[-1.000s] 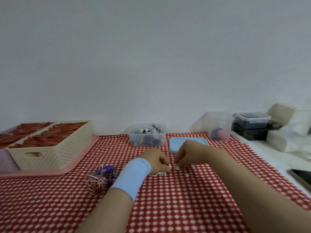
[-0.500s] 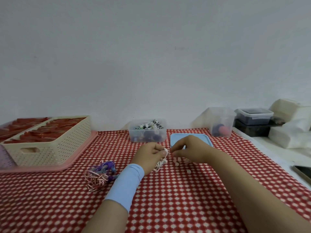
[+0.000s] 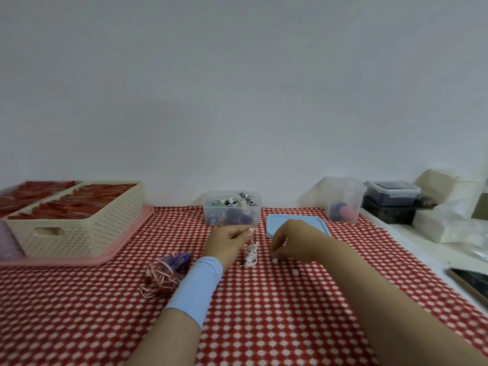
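Observation:
My left hand (image 3: 229, 243), with a light blue wristband, pinches one end of a tangled white earphone cord (image 3: 250, 256) and holds it up so the bundle hangs down to the red checked tablecloth (image 3: 264, 313). My right hand (image 3: 293, 241) hovers just right of it with fingers curled down over small white earbud tips (image 3: 275, 260) lying on the cloth. Another white tip (image 3: 295, 272) lies a little nearer to me. Whether the right fingers hold a tip is hidden.
A clear tub of tangled earphones (image 3: 232, 211) stands behind my hands, its blue lid (image 3: 295, 224) beside it. A pink and purple cord tangle (image 3: 165, 273) lies left. A cream basket on a pink tray (image 3: 76, 220) sits far left. Boxes (image 3: 390, 199) and a phone (image 3: 472, 282) stand right.
My left hand has lifted the white cord off the cloth and drawn it up. My right hand has let go of the cord and dropped back toward the white tips.

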{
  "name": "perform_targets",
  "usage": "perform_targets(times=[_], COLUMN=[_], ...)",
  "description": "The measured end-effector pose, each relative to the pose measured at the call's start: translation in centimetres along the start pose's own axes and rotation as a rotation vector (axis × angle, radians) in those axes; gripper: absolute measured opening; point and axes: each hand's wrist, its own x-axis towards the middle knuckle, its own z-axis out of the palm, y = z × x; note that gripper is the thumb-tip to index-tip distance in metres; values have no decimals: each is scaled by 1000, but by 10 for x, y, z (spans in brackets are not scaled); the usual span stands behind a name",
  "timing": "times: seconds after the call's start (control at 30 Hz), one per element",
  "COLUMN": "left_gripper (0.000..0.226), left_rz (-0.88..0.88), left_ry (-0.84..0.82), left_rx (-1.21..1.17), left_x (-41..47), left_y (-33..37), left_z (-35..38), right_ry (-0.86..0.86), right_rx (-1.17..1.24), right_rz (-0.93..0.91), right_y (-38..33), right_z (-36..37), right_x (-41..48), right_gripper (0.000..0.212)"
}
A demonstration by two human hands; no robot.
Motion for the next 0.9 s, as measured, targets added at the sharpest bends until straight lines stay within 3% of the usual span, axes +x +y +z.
perform_targets(times=[0.17,0.4,0.9], left_gripper=[23,15,15], left_rz=[29,22,-25], left_ry=[15,-47,-133], left_rx=[-17,-109,-102], left_x=[-1,-6,-7], left_y=[-1,2,2], left_z=[1,9,6], right_ry=[210,268,54], right_rx=[444,966,984], right_rz=[5,29,52], right_y=[-4,-1,6], right_z=[5,17,12], right_x=[-6,-10,-16], right_gripper=[6,5,10])
